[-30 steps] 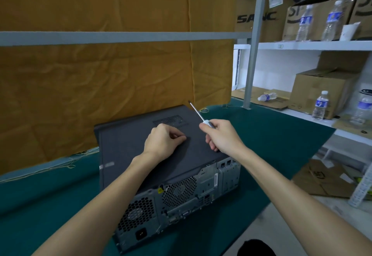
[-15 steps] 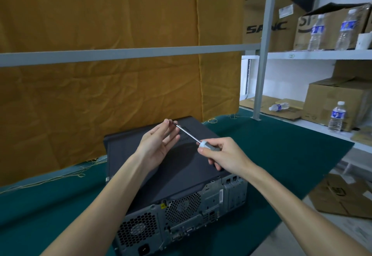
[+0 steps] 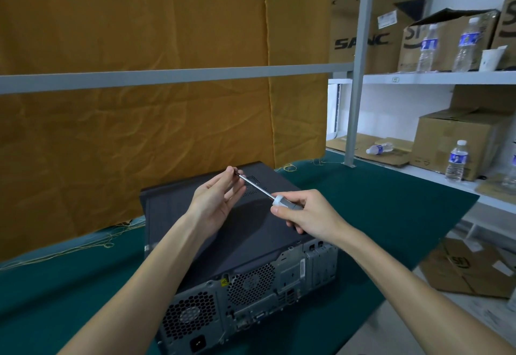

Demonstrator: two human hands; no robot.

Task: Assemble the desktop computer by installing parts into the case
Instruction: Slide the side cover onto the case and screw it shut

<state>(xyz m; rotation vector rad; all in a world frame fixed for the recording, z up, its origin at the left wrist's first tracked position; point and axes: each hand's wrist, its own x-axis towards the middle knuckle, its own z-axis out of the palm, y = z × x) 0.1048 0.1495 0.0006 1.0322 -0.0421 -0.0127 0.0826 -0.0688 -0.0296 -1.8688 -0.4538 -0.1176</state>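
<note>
A person holds a screwdriver (image 3: 258, 187) in both hands above a closed computer case (image 3: 223, 231).

The right hand (image 3: 310, 216) curls around the grey handle; the left hand (image 3: 215, 195) pinches the shaft's tip between thumb and fingertip, its other fingers relaxed. The shaft's long axis runs up and away from the right hand to the left. The case lies directly beneath both hands on the green surface (image 3: 363, 201), rear panel facing the person, nearer the right hand.

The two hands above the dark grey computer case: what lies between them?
In the head view, only the screwdriver's thin metal shaft spans from left hand to right hand.
</note>
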